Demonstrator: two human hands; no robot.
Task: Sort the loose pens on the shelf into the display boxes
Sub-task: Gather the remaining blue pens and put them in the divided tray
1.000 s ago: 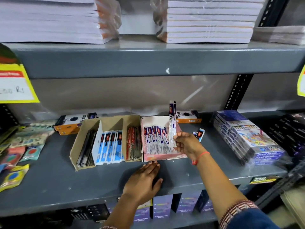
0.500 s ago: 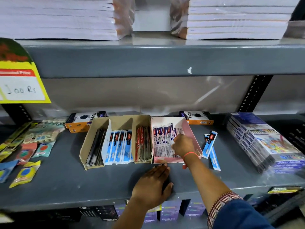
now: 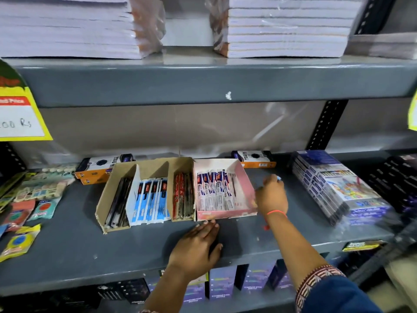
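Observation:
A brown cardboard display box (image 3: 108, 195) on the grey shelf (image 3: 67, 249) holds black pens (image 3: 118, 199), blue-and-white pen packs (image 3: 151, 199) and red pens (image 3: 182, 197) in separate compartments. Beside it on the right, a pink display box (image 3: 225, 213) holds white-and-blue pen packs (image 3: 213, 190). My right hand (image 3: 270, 196) is just right of the pink box, blurred, with a bit of a blue pen pack (image 3: 279, 177) showing past its fingertips. I cannot tell whether the fingers grip it. My left hand (image 3: 198, 247) lies flat on the shelf in front of the boxes, holding nothing.
Orange-and-black boxes (image 3: 101, 168) (image 3: 255, 158) stand behind the display boxes. A stack of colourful packs (image 3: 338, 188) sits at the right, and small packets (image 3: 29, 199) lie at the left. Notebook stacks (image 3: 286, 26) fill the upper shelf. A yellow price tag (image 3: 20, 116) hangs at the left.
My right hand put the pen pack it held upright into the pink box, then moved right, out of the box, onto the loose blue packs. My left hand stayed flat on the shelf.

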